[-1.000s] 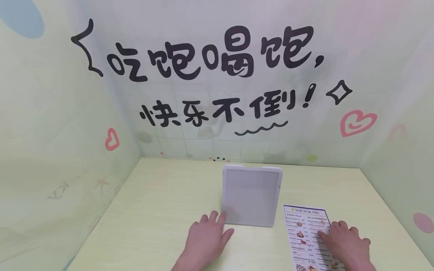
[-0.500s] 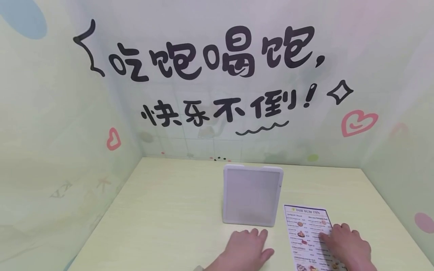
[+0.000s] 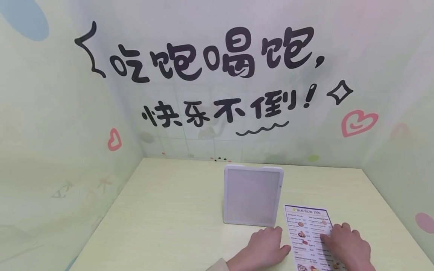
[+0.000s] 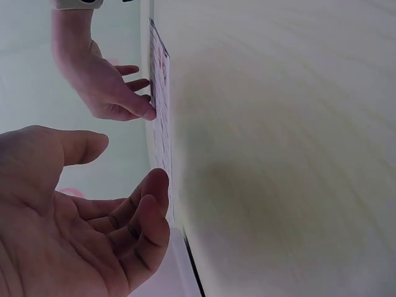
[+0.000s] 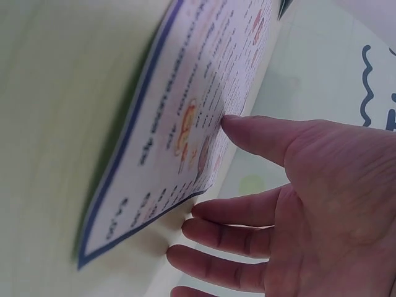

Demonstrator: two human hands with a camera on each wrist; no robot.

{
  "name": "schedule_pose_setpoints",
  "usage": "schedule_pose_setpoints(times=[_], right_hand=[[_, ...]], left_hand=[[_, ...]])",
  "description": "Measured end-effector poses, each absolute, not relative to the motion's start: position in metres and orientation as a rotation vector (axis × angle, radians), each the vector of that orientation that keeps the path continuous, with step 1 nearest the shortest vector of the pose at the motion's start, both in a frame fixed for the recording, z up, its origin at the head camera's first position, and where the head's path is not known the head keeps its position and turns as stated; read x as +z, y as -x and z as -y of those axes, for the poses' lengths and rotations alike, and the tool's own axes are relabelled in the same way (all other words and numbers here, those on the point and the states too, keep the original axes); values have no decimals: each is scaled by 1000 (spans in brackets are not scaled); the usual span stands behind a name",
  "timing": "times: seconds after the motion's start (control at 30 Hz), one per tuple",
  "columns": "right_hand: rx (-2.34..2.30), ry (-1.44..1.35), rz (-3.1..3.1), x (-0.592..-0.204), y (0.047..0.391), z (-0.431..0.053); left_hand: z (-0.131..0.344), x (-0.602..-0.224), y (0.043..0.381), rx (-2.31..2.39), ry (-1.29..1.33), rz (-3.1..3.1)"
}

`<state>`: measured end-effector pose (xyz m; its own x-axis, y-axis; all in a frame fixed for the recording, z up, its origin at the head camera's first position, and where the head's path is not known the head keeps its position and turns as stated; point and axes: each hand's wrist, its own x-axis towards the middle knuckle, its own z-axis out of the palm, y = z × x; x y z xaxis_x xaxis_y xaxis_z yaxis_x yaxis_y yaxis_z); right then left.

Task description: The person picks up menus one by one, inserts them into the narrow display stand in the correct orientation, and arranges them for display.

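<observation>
A printed dim sum menu sheet (image 3: 303,241) lies on the table, its right edge beside my right hand (image 3: 349,242). The right wrist view shows that hand's thumb (image 5: 247,130) touching the menu's face, while its fingers (image 5: 232,210) extend past the edge, close to the tabletop. My left hand (image 3: 261,248) is just left of the menu, low over the table, with fingers loosely bent and nothing in them, as the left wrist view shows. Behind it stands a grey panel with a white frame (image 3: 252,197), upright and leaning slightly back; its lower right corner is near my left fingertips.
The pale wood-look table (image 3: 162,210) is closed in by printed fabric walls on the left, back and right. Large black Chinese lettering (image 3: 237,52) and pink hearts cover the back wall (image 3: 203,146). The menu's lower end runs out of the head view.
My left hand has moved right, from the panel's lower left corner past its front to its lower right corner near the menu. The right hand, menu and panel have stayed put.
</observation>
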<state>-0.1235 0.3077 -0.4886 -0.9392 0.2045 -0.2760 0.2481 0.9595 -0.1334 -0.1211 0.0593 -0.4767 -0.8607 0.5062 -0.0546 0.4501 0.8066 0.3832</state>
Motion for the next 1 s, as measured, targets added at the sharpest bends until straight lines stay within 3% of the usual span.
schedule_pose_setpoints(times=[0.57, 1.0], right_hand=[[-362, -394, -2796, -480, 123, -302], [-556, -506, -2725, -479, 123, -303]], left_hand=[[-98, -489, 117, 297, -626, -2754], [-106, -491, 115, 167, -672, -2776]])
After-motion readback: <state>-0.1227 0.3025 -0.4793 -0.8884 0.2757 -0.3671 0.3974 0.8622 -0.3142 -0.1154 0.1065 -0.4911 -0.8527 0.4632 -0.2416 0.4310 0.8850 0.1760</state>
